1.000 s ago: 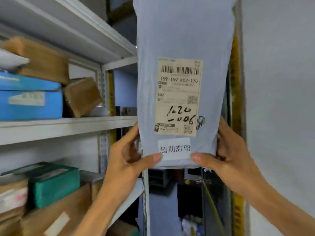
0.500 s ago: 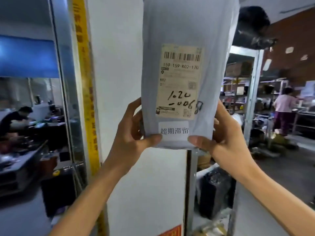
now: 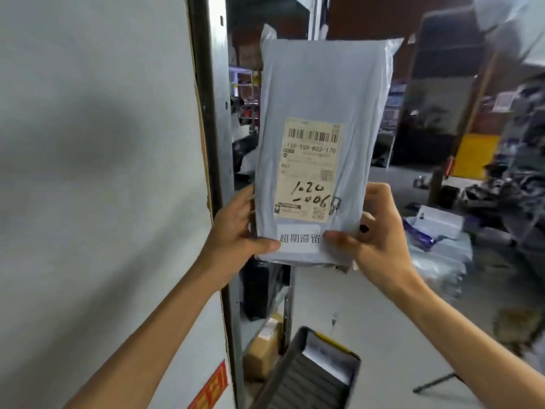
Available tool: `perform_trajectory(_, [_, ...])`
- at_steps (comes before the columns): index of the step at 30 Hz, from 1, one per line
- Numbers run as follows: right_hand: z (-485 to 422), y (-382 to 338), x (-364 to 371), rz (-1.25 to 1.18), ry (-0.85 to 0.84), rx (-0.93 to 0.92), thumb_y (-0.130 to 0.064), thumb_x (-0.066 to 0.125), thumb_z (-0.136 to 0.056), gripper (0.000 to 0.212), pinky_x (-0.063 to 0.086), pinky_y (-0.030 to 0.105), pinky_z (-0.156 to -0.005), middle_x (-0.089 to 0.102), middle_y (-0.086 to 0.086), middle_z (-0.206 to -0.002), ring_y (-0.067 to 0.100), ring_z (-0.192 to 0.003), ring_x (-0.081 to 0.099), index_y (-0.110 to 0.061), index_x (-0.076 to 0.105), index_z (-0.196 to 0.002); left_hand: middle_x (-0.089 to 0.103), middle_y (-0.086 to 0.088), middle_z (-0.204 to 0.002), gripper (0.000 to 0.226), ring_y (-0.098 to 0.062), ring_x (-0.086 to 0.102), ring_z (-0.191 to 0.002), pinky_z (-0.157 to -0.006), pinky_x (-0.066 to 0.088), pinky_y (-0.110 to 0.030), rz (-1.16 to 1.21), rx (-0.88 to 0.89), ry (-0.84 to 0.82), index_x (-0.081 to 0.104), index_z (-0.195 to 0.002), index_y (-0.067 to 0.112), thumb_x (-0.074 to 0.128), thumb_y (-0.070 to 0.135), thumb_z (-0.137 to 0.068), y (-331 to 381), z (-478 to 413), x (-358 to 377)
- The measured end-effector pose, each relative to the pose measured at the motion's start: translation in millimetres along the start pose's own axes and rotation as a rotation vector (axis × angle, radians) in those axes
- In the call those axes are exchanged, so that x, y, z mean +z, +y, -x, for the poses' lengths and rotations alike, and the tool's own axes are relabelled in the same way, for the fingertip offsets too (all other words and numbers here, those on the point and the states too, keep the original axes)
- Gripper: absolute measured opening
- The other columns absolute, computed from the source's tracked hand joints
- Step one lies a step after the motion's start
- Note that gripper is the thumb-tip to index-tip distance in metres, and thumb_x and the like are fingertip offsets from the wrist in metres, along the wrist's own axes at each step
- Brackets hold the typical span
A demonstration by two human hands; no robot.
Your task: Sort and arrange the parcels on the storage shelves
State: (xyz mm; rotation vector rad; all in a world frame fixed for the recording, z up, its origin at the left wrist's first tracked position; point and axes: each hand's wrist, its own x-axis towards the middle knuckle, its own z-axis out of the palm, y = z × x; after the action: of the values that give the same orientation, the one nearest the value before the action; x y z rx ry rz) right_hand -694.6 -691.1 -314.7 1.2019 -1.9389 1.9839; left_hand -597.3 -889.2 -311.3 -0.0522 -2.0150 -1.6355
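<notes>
A white panel (image 3: 97, 172) fills your left, a metal upright (image 3: 224, 143) along its edge. Your view has swung right since before; the top edge of the grey parcel (image 3: 321, 93) now shows. Your left hand (image 3: 236, 231) and right hand (image 3: 376, 243) grip its bottom corners, holding it upright in mid-air. A dark ribbed bin (image 3: 306, 379) stands below, contents unclear.

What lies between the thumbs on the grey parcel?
A white sticker on the grey parcel, in the head view; left hand and right hand pinch at its ends.
</notes>
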Motion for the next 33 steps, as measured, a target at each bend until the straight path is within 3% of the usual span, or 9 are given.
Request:
perform_trajectory(2, [8,26,2,0.045,0.066,0.066,0.016,0.071,-0.072,0.066,0.057,0.02,-0.066,0.065,-0.024,-0.103,0.002,-0.095,0.068,-0.012,0.038,-0.122,0.065,0.002,-0.123,0.088,-0.012,0.061,-0.116,-0.091,0.054,-0.028,0.005,-0.05,-0.053,0.047,-0.134,0.019,0.072,-0.025,-0.062,-32,-13,4])
perform_trajectory(10, [46,153,-15,0.205,0.257,0.325,0.011,0.079,-0.065,0.089,0.061,0.039,-0.072,0.061,-0.023,-0.112,0.014,-0.106,0.064,-0.023,0.04,-0.138,0.062,0.006,-0.121,0.087,-0.005,0.061,-0.11,-0.085,0.053,-0.022,0.006,-0.232,-0.233,0.043,-0.129,0.029,0.076,-0.019,-0.065,-185,-44,60])
perform_trajectory(13, [60,206,-25,0.255,0.248,0.421,0.009,0.075,-0.066,0.086,0.06,0.039,-0.079,0.057,-0.013,-0.12,0.014,-0.111,0.06,-0.03,0.043,-0.136,0.061,-0.002,-0.122,0.088,-0.015,0.06,-0.112,-0.08,0.054,-0.022,0.004,-0.352,-0.278,0.039,-0.135,0.021,0.075,-0.019,-0.065,-242,-47,85])
perform_trajectory(18, [84,300,-37,0.274,0.19,0.622,0.01,0.074,-0.063,0.099,0.057,0.036,-0.087,0.052,-0.011,-0.129,0.011,-0.117,0.055,-0.037,0.038,-0.142,0.062,0.007,-0.114,0.089,-0.005,0.061,-0.105,-0.076,0.052,-0.016,0.002,-0.546,-0.288,0.039,-0.129,0.027,0.071,-0.024,-0.063,-335,-37,122])
perform_trajectory(21, [102,358,-36,0.2,0.188,0.741,0.015,0.071,-0.064,0.092,0.057,0.031,-0.086,0.057,-0.008,-0.127,0.009,-0.114,0.059,-0.037,0.043,-0.135,0.062,0.006,-0.117,0.092,-0.01,0.06,-0.111,-0.079,0.053,-0.017,-0.002,-0.673,-0.31,0.039,-0.131,0.025,0.073,-0.024,-0.06,-399,-34,135])
perform_trajectory(24, [122,418,-33,0.154,0.195,0.898,0.02,0.066,-0.066,0.086,0.058,0.025,-0.077,0.061,-0.007,-0.123,0.011,-0.11,0.063,-0.028,0.044,-0.134,0.059,-0.006,-0.13,0.095,-0.02,0.057,-0.118,-0.092,0.053,-0.031,0.02,-0.821,-0.355,0.036,-0.138,0.016,0.071,-0.024,-0.06,-459,-30,146])
perform_trajectory(28, [149,494,-27,0.154,0.205,1.079,0.02,0.063,-0.067,0.082,0.059,0.024,-0.076,0.062,-0.005,-0.122,0.019,-0.11,0.063,-0.018,0.043,-0.137,0.065,0.001,-0.118,0.081,-0.019,0.06,-0.114,-0.081,0.055,-0.023,0.034,-0.946,-0.38,0.047,-0.119,0.022,0.067,-0.028,-0.06,-535,-22,160])
perform_trajectory(31, [166,544,-20,0.163,0.232,1.223,0.02,0.062,-0.069,0.086,0.058,0.02,-0.074,0.059,-0.006,-0.125,0.016,-0.109,0.062,-0.022,0.041,-0.141,0.062,-0.003,-0.123,0.085,-0.019,0.058,-0.116,-0.084,0.055,-0.025,0.041,-1.064,-0.433,0.042,-0.129,0.017,0.067,-0.027,-0.062,-591,-19,168])
perform_trajectory(33, [172,578,-15,0.158,0.229,1.284,0.019,0.063,-0.068,0.088,0.059,0.027,-0.079,0.059,-0.008,-0.124,0.017,-0.11,0.062,-0.024,0.04,-0.141,0.061,-0.003,-0.123,0.088,-0.015,0.059,-0.113,-0.083,0.054,-0.023,0.045,-1.111,-0.461,0.038,-0.135,0.014,0.066,-0.027,-0.063,-624,-22,170])
